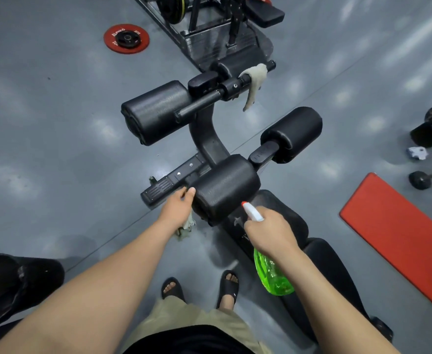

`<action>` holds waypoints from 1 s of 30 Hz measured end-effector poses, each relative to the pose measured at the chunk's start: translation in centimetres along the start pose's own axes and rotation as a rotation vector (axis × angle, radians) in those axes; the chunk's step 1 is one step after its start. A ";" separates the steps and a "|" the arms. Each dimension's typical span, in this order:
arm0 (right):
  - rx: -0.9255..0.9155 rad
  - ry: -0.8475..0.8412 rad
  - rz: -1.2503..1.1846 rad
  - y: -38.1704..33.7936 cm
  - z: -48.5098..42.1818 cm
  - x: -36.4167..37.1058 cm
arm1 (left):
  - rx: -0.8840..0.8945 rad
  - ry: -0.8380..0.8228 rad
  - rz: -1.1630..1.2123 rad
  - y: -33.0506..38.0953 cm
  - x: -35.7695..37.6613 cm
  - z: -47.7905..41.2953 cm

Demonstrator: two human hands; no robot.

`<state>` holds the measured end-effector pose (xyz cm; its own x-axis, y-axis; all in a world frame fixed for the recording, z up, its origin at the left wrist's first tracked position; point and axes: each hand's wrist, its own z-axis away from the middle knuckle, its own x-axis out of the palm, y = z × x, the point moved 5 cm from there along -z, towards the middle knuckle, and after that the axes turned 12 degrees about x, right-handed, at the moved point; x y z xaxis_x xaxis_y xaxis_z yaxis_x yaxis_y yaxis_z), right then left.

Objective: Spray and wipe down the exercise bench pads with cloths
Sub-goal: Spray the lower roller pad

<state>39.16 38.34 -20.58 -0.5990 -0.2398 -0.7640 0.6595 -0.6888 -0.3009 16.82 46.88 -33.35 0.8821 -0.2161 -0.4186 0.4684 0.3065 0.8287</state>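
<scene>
Green bottle, gripped by our right hand, targets the roller pad. Our left hand holds a wiping cloth beside it.

A black near roller pad lies crosswise just beyond the seat pad, with a left roller pad and a right roller pad farther out. The green spray bottle, its white head and red nozzle pointing at the near roller pad, sits in the right hand. A greyish cloth hangs from the left hand at that pad's end; a second cloth drapes over the far bar.
</scene>
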 end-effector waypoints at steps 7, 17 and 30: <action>0.036 0.051 -0.050 -0.1 -0.9 -0.6 | 0.056 0.108 0.105 0.2 -0.2 0.7; 0.018 0.069 -0.081 0.6 -2.2 -2.6 | 0.100 0.077 0.071 -0.2 1.0 2.3; -0.054 -0.088 -0.004 -2.7 -1.3 0.0 | 0.209 0.101 0.017 0.4 1.3 3.8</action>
<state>37.99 41.13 -20.52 -0.6378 -0.2979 -0.7103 0.6792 -0.6523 -0.3364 17.97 43.19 -32.18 0.8953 -0.1152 -0.4303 0.4420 0.1081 0.8905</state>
